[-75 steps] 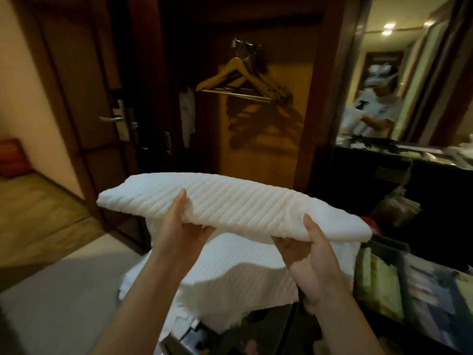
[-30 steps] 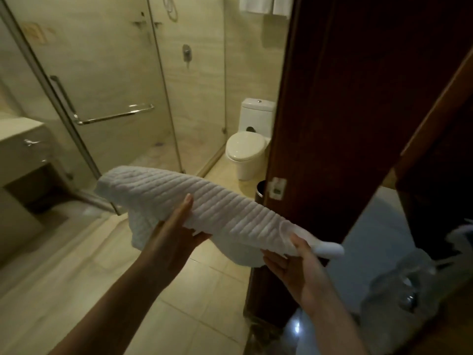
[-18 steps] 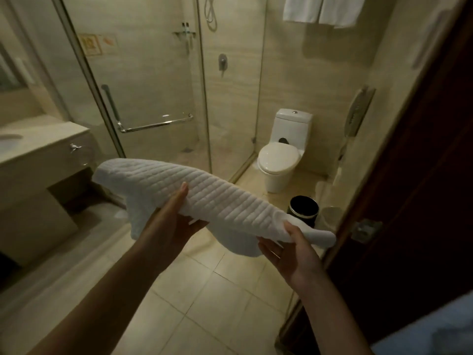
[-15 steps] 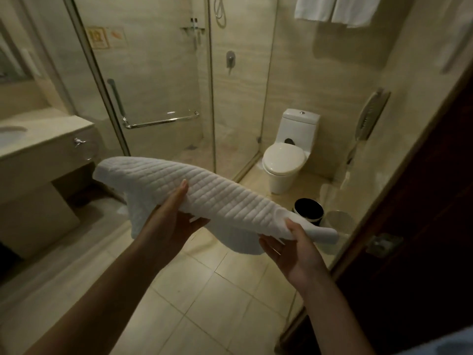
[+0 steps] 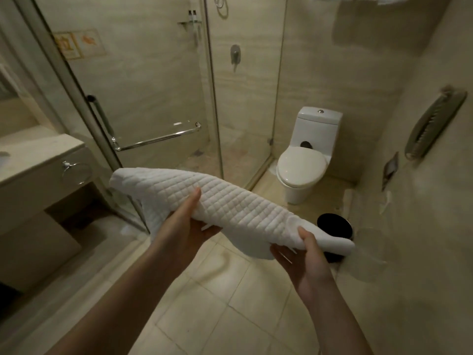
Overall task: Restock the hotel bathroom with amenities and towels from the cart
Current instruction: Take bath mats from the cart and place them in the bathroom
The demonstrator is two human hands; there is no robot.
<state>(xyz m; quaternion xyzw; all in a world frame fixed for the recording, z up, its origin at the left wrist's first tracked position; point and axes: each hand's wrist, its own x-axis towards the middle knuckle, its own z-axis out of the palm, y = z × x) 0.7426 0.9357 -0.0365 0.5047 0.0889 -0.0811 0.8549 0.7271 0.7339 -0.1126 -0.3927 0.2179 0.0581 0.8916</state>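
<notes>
Newbie: arms first, how are they posed?

Regular: both forearms reach forward from the bottom edge. The left one slants up toward the middle, the right comes in lower on the right side.

Newbie: ok and the hands, what've they got?

Regular: left hand sits palm-up under the folded white towel, thumb laid over the top, fingers tucked beneath. Right hand pinches the towel's lower right end, thumb curled on top, fingers loosely spread underneath. The towel's up in the air, tilted down to the right, above the tiled floor, with the toilet and black bin behind it.
</notes>
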